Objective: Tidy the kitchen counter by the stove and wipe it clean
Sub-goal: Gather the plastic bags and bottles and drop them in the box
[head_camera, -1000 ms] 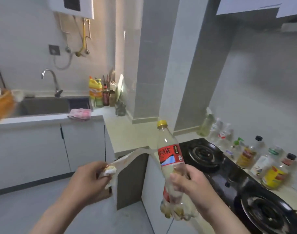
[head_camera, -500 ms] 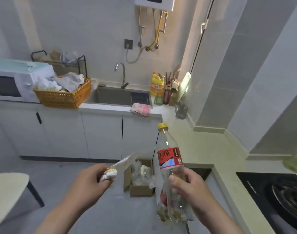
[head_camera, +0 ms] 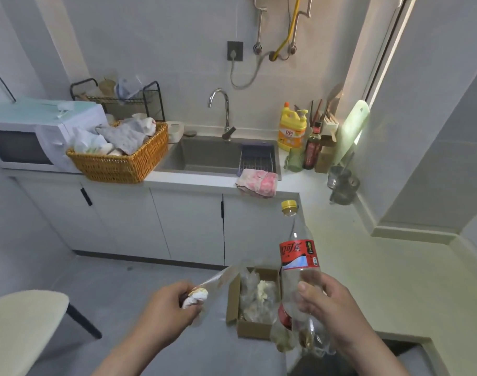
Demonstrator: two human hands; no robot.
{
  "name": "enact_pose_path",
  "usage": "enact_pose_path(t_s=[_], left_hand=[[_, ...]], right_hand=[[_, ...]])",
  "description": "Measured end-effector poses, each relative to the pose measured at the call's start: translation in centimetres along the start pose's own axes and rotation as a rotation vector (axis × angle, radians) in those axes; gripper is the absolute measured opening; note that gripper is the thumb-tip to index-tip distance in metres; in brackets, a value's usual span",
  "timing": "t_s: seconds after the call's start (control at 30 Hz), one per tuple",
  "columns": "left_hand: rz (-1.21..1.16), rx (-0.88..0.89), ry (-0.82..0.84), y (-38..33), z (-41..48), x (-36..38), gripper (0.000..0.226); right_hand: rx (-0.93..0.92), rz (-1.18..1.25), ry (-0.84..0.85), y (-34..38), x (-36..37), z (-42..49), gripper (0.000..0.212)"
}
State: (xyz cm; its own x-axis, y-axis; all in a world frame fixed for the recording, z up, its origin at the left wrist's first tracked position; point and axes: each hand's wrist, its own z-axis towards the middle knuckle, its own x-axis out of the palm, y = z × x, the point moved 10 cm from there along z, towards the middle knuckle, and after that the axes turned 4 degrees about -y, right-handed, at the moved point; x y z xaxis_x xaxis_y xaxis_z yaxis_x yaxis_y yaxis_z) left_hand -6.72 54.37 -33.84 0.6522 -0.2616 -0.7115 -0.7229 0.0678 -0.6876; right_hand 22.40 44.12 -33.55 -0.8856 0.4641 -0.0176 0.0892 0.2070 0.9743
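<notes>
The left hand (head_camera: 172,302) curls round a crumpled white paper wad (head_camera: 196,297) and pinches with it a strip of clear plastic film (head_camera: 221,275) that trails up to the right. The right hand (head_camera: 332,310) grips a clear plastic soda bottle with a red label and yellow cap (head_camera: 298,256) low on its body, with scrunched clear wrappers (head_camera: 282,340) bunched under the same fingers. The bottle's long axis stands nearly upright, cap up.

Both hands hang over the grey floor (head_camera: 123,280), off the pale stone tabletop (head_camera: 373,280) that runs along the right side, so the rubbish is clear of the tabletop but not yet put down. An open brown cardboard box (head_camera: 252,328) stands on the floor, holding clear bags and scraps; it looks like the bin in use. It lies below and ahead, between the two hands: the wad is just left of its rim, and the bottle's base overlaps its right front corner. The right hand seems the nearer, though depth is hard to judge from above. Dropping the bottle in probably calls for tipping it flat, as the box is part full. A pink cloth (head_camera: 259,183) drapes over the tabletop edge by the sink (head_camera: 204,156), well apart from both hands, ready for the wiping.
</notes>
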Motion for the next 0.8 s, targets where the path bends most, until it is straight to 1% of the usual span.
enact_pose_path(t_s=[0.1, 0.2, 0.27, 0.4, 0.47, 0.57, 0.67, 0.73, 0.8], left_hand=[[-0.012, -0.027, 0.026, 0.0, 3.5, 1.4, 0.008], [-0.042, -0.036, 0.058, 0.1, 6.8, 2.3, 0.009], [-0.065, -0.057, 0.079, 0.7, 9.4, 2.6, 0.009], [-0.116, -0.097, 0.157, 2.9, 15.2, 4.2, 0.006], [-0.138, -0.114, 0.221, 4.5, 18.3, 5.8, 0.005], [-0.14, -0.188, 0.327, 7.8, 22.9, 9.3, 0.005], [-0.142, -0.299, 0.4, 12.5, 26.8, 13.9, 0.01], [-0.159, -0.36, 0.454, 15.1, 29.5, 17.6, 0.011], [-0.194, -0.43, 0.466, 17.2, 31.8, 21.1, 0.013]], right_hand=[[0.042, 0.01, 0.012, -0.8, 0.1, 3.9, 0.042], [0.067, 0.022, -0.018, -1.5, 0.4, 7.1, 0.051], [0.082, 0.002, -0.02, -2.1, 1.1, 9.0, 0.054], [0.131, -0.006, -0.083, -4.6, 2.1, 13.2, 0.049], [0.171, -0.023, -0.115, -6.5, 2.8, 15.5, 0.057], [0.216, -0.086, -0.181, -10.0, 3.8, 19.2, 0.065], [0.279, -0.127, -0.278, -14.3, 4.2, 23.2, 0.055], [0.341, -0.117, -0.343, -18.0, 4.4, 26.0, 0.053], [0.401, -0.107, -0.383, -21.7, 4.7, 28.7, 0.045]])
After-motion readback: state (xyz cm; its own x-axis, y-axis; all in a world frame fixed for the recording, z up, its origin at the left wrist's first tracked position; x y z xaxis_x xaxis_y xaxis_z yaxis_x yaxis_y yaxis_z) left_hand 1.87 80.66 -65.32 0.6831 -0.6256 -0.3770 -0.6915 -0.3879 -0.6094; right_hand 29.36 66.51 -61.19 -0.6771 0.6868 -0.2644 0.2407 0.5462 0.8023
